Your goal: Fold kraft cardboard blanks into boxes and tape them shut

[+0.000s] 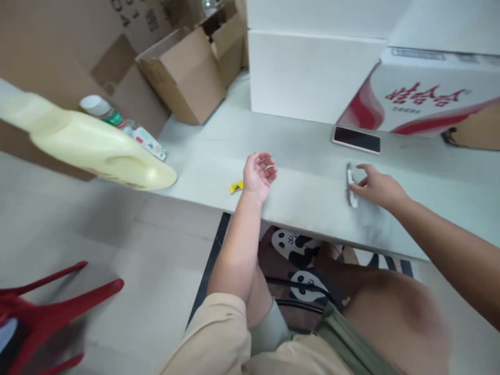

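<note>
My left hand (259, 176) rests on the pale tabletop (300, 198), palm turned up and fingers loosely curled, with nothing in it. Just left of its wrist lies a small yellow wrapped packet (236, 187). Towards the right, my right hand (377, 186) is at a slim white tool with a grey tip (352, 191), perhaps a utility knife. The thumb reaches over the tool's middle and the index finger is near its tip, the two fingers apart. Whether the thumb presses on the tool is unclear. Behind it lies a phone (357, 139), dark screen up.
White boxes (300, 78) and a red-and-white printed carton (433, 99) line the back. An open cardboard box (191, 78) stands back left. A pale yellow bottle (105, 148) and a white-capped bottle (99, 107) are at left. A red chair (58, 302) stands on the floor.
</note>
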Demonstrator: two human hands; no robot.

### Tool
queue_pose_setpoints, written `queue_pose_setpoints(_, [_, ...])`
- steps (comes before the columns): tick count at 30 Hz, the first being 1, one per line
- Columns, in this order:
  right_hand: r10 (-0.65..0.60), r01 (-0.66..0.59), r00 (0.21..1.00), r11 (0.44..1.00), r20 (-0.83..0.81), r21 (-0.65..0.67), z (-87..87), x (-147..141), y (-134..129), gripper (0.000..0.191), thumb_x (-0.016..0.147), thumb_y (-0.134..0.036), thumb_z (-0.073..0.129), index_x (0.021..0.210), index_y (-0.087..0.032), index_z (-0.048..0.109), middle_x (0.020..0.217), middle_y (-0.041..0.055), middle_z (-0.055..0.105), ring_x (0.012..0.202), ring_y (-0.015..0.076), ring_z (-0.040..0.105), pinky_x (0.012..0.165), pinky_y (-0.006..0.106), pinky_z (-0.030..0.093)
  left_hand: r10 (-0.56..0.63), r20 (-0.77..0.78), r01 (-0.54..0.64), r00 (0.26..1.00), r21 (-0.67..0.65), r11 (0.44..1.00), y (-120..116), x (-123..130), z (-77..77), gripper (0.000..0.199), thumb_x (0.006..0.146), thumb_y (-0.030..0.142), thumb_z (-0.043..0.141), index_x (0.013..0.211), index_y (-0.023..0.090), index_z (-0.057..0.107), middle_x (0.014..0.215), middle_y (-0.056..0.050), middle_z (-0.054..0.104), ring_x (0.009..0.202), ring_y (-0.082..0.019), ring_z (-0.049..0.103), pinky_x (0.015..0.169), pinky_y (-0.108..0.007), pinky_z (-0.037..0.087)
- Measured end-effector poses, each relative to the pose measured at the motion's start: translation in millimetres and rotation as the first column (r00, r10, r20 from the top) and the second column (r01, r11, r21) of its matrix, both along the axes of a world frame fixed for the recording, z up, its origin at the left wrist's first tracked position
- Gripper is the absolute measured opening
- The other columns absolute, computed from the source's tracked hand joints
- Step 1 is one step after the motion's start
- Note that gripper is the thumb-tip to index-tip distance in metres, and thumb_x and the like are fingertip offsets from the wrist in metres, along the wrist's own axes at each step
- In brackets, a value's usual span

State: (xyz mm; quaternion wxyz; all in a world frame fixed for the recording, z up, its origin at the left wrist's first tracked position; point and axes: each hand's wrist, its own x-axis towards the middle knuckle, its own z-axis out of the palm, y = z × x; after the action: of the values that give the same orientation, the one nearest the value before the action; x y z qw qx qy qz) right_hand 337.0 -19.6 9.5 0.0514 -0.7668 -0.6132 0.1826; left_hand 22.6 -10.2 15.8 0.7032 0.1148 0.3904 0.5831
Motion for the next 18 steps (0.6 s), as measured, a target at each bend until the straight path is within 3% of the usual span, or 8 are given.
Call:
queue_pose_setpoints(3, [0.038, -0.037, 0.999, 0.998, 0.023, -0.049, 6.6, -27.3, 17.4, 0.045, 0.062, -0.016, 0.077, 0.101, -0.026, 0.057, 0.068, 0.0047, 0.066, 0.063, 0.0231, 0.052, 0.064, 0.037, 0.034, 0.044, 0.087, -0.045, 0.995, 0.014, 0.999, -3.5, -16.4, 1.1, 0.028, 0.092, 0.039, 0.048, 0.079, 0.019, 0.063, 0.064, 0.003, 0.060, 0.049, -0.007, 0.056, 0.050, -0.020, 0.041])
queue_pose_setpoints(7, [0.159, -0.165, 0.986, 0.977, -0.053, -0.135, 14.6, -74.0, 43.8, 0.010, 0.067, -0.026, 0.070, 0.069, -0.024, 0.061, 0.058, 0.0029, 0.063, 0.057, 0.0197, 0.054, 0.061, 0.036, 0.040, 0.094, 0.198, -0.099, 0.976, 0.019, 0.995, -8.8, -41.8, 5.5, 0.026, 0.090, 0.037, 0.049, 0.078, 0.018, 0.062, 0.061, 0.003, 0.057, 0.046, -0.006, 0.054, 0.047, -0.019, 0.040])
queue_pose_setpoints(9, [0.201, -0.224, 0.963, 0.968, -0.181, -0.117, 18.5, -109.1, 62.1, 0.012, 0.070, -0.030, 0.064, 0.062, -0.022, 0.060, 0.053, 0.0010, 0.059, 0.055, 0.0176, 0.053, 0.057, 0.033, 0.041, 0.131, 0.243, -0.140, 0.961, 0.019, 0.990, -10.5, -54.7, 7.6, 0.026, 0.090, 0.035, 0.048, 0.077, 0.017, 0.061, 0.060, 0.003, 0.056, 0.045, -0.006, 0.053, 0.047, -0.019, 0.039])
queue_pose_setpoints(11, [0.201, -0.228, 0.905, 0.973, -0.375, -0.028, 24.0, -153.2, 83.9, 0.013, 0.069, -0.029, 0.063, 0.059, -0.022, 0.059, 0.053, 0.0002, 0.056, 0.055, 0.0158, 0.052, 0.054, 0.030, 0.043, 0.166, 0.280, -0.178, 0.946, 0.016, 0.984, -10.9, -65.6, 9.1, 0.025, 0.090, 0.034, 0.048, 0.077, 0.017, 0.061, 0.060, 0.003, 0.055, 0.044, -0.006, 0.052, 0.047, -0.018, 0.039])
queue_pose_setpoints(13, [0.165, -0.157, 0.832, 0.986, -0.530, 0.060, 32.6, -204.4, 107.3, 0.015, 0.068, -0.026, 0.065, 0.058, -0.021, 0.055, 0.056, 0.0008, 0.056, 0.056, 0.0150, 0.052, 0.053, 0.029, 0.044, 0.191, 0.308, -0.204, 0.932, 0.009, 0.979, -9.8, -73.5, 10.0, 0.024, 0.088, 0.034, 0.049, 0.076, 0.017, 0.061, 0.059, 0.003, 0.054, 0.044, -0.006, 0.052, 0.047, -0.019, 0.039])
queue_pose_setpoints(16, [0.124, -0.050, 0.827, 0.988, -0.548, 0.148, 52.9, -285.8, 140.5, 0.017, 0.076, -0.026, 0.059, 0.062, -0.019, 0.054, 0.059, 0.0030, 0.056, 0.059, 0.0163, 0.055, 0.055, 0.030, 0.049, 0.210, 0.339, -0.219, 0.917, -0.013, 0.976, -5.8, -80.1, 10.4, 0.023, 0.087, 0.034, 0.049, 0.076, 0.017, 0.060, 0.059, 0.003, 0.053, 0.044, -0.007, 0.051, 0.046, -0.019, 0.037])
queue_pose_setpoints(18, [0.235, -0.140, 0.822, 0.966, -0.519, 0.216, 71.3, -337.0, 158.5, 0.017, 0.084, -0.027, 0.052, 0.073, -0.015, 0.060, 0.071, 0.0039, 0.062, 0.075, 0.0178, 0.065, 0.069, 0.030, 0.055, 0.216, 0.358, -0.221, 0.909, -0.026, 0.975, -2.4, -82.8, 10.2, 0.023, 0.086, 0.034, 0.049, 0.075, 0.017, 0.059, 0.059, 0.002, 0.053, 0.044, -0.007, 0.051, 0.047, -0.020, 0.037])
